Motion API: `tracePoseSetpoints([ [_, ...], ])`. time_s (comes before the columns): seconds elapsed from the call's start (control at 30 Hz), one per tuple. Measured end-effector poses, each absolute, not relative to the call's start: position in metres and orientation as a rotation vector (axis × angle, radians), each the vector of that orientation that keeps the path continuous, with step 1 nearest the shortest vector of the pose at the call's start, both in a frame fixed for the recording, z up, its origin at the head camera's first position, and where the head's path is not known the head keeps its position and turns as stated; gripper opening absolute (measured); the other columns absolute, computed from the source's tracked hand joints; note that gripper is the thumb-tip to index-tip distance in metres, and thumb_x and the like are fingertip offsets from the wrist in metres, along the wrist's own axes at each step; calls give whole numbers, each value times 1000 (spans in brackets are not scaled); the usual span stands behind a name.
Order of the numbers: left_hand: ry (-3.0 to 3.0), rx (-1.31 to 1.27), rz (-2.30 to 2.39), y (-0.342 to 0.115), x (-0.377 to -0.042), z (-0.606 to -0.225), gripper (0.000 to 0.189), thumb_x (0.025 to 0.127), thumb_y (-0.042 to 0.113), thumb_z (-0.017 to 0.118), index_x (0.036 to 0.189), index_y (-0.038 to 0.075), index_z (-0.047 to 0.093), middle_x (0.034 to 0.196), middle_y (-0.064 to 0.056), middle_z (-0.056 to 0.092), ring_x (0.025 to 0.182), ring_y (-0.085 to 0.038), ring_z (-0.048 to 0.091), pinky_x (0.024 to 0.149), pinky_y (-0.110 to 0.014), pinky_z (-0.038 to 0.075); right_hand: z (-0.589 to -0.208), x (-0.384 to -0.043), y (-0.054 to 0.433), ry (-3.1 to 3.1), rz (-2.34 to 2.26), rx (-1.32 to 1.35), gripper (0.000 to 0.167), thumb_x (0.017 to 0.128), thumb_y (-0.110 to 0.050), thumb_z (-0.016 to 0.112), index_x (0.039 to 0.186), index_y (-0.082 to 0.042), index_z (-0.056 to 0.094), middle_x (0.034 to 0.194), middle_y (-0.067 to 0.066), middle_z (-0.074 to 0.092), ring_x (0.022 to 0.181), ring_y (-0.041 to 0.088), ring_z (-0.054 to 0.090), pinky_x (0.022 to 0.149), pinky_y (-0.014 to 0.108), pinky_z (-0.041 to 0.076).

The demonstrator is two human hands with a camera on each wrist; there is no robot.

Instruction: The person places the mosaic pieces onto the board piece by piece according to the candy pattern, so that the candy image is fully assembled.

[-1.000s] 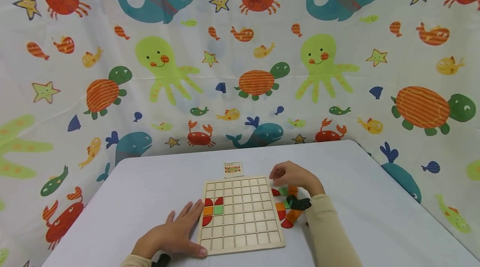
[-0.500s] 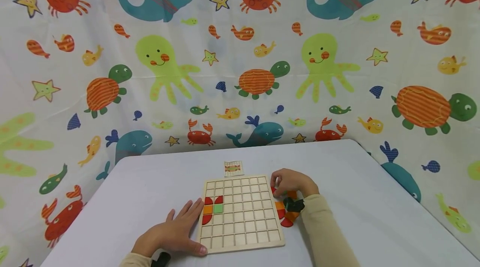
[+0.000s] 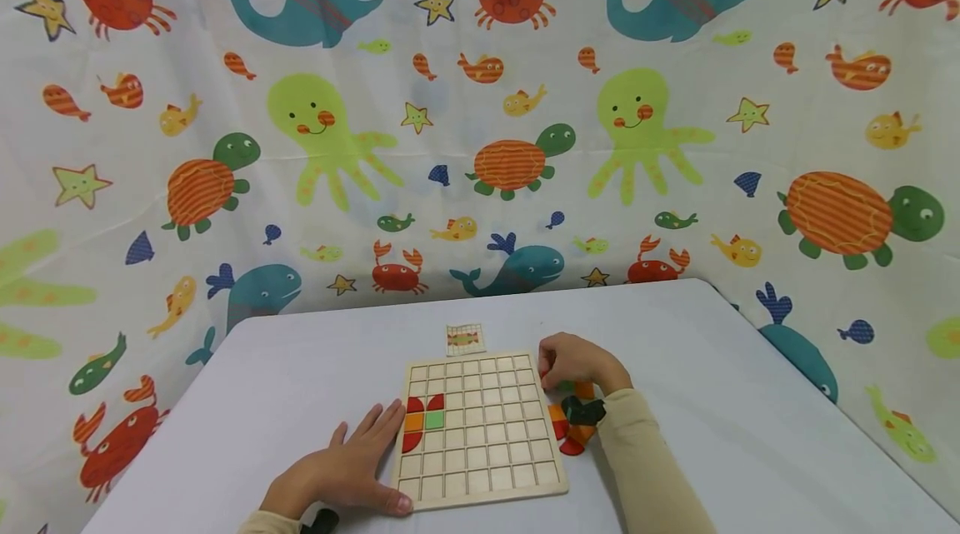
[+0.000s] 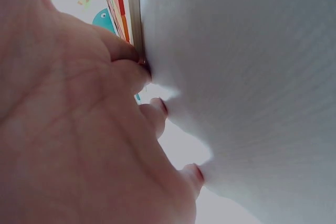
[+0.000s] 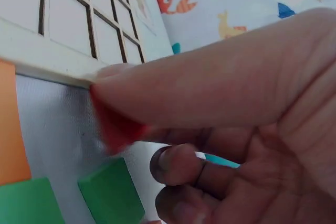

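A wooden grid board (image 3: pixel 487 426) lies on the white table. On its left side sit several pieces: red quarter-circles (image 3: pixel 412 441), an orange square (image 3: pixel 414 422) and a green square (image 3: pixel 434 420). My left hand (image 3: pixel 341 467) rests flat with spread fingers against the board's left edge, thumb at the near corner. At the board's right edge my right hand (image 3: pixel 577 363) pinches a red piece (image 5: pixel 113 124) between thumb and forefinger, seen in the right wrist view. That piece is partly hidden by the thumb. Below it lies a loose green block (image 5: pixel 113 190).
More loose pieces lie right of the board, among them an orange block (image 3: pixel 581 434) and a red quarter-circle (image 3: pixel 572 446), partly under the right wrist. Behind the board lies a small pattern card (image 3: pixel 466 339). A printed sea-animal curtain (image 3: pixel 480 117) hangs behind the table.
My right hand has come down from above the board's far right corner to the loose pieces and taken hold of a red one. The left hand stays in place.
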State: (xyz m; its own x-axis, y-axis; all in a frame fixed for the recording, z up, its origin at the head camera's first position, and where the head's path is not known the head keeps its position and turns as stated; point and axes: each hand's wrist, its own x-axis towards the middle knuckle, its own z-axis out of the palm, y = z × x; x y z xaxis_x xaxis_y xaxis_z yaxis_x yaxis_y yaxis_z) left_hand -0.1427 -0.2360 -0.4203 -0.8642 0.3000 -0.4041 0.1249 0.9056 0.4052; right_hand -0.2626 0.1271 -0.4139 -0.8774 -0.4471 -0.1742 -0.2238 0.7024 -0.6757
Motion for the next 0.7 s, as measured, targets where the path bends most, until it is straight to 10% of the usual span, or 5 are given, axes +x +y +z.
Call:
tracePoseSetpoints([
  [0.3,2597,309,516,-236,-143,-420,129,73,61,92,170,7,26,176,-14,22,162,-44,9,119,-79,-2,-413,-267,121,2391,-1331,-709,3,97,-1,75,99,0,76,88,3,69,79,19,60,72,31,55],
  [0.7,2598,321,522,-237,-142,-419,130,73,61,92,170,7,26,176,-14,21,162,-45,9,119,-80,-2,-413,-262,85,1986,-1548,-747,26,99,2,67,123,11,72,97,13,75,76,19,74,81,35,64],
])
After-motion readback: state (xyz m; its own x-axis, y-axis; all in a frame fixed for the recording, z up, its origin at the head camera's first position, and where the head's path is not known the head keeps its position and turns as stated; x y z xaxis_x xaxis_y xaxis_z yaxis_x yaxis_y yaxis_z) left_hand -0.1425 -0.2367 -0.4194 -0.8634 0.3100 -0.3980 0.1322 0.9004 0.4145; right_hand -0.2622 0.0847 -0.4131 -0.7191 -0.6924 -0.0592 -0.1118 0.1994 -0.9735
